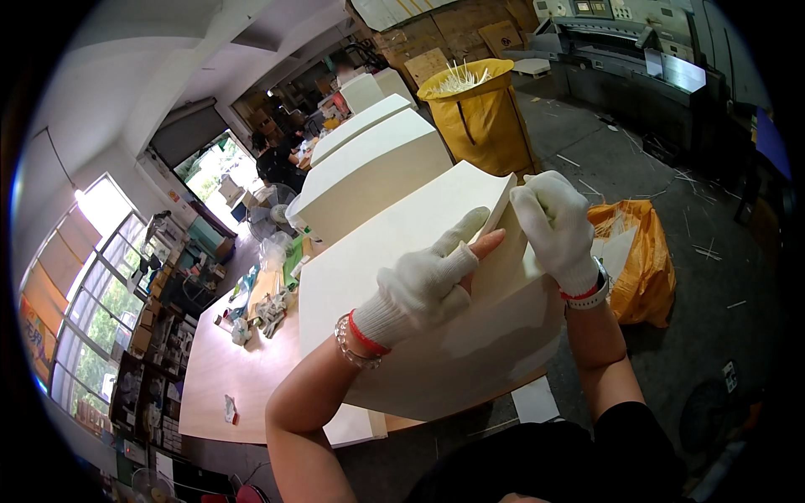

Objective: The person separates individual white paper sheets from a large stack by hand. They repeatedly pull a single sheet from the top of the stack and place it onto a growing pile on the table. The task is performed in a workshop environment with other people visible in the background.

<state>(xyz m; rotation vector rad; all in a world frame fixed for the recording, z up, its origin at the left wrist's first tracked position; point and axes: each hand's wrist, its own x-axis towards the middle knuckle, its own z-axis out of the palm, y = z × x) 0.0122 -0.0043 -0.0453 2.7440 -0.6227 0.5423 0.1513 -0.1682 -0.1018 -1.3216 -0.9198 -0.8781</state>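
Observation:
A tall stack of white paper sheets (369, 277) stands right before me, its top sheets lifted in a bent bundle along the right edge. My right hand (558, 222), in a white knitted glove, is closed at the raised corner of this bundle. Lower on the same edge, my left hand (428, 285) has its gloved index finger along the sheets and its bare thumb at their side, other fingers curled. The lifted edge lies between that finger and thumb. The left palm is hidden.
More white paper stacks (369, 163) stand beyond. A wooden table (235, 360) with gloves and small items is at left. A yellow bin (478, 117) of paper strips and an orange bag (646, 268) stand at right, with strips scattered on the floor. A large machine (620, 75) is behind.

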